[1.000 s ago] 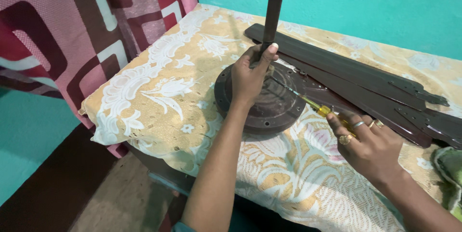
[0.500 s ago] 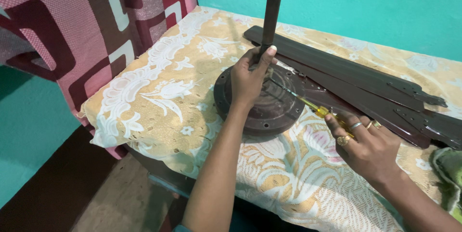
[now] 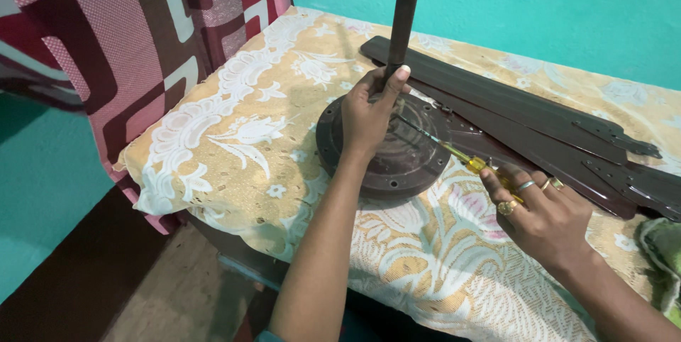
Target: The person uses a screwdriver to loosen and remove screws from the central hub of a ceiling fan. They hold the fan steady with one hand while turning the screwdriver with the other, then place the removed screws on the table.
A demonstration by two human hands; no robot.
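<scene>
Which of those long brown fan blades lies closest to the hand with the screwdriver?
The front blade, at the near edge of the stack. It runs right beside the right hand holding the yellow screwdriver; the other blades lie behind it, towards the turquoise wall.

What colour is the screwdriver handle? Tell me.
Clear yellow, seen in the head view: the screwdriver handle sticks out of the right hand.
</scene>
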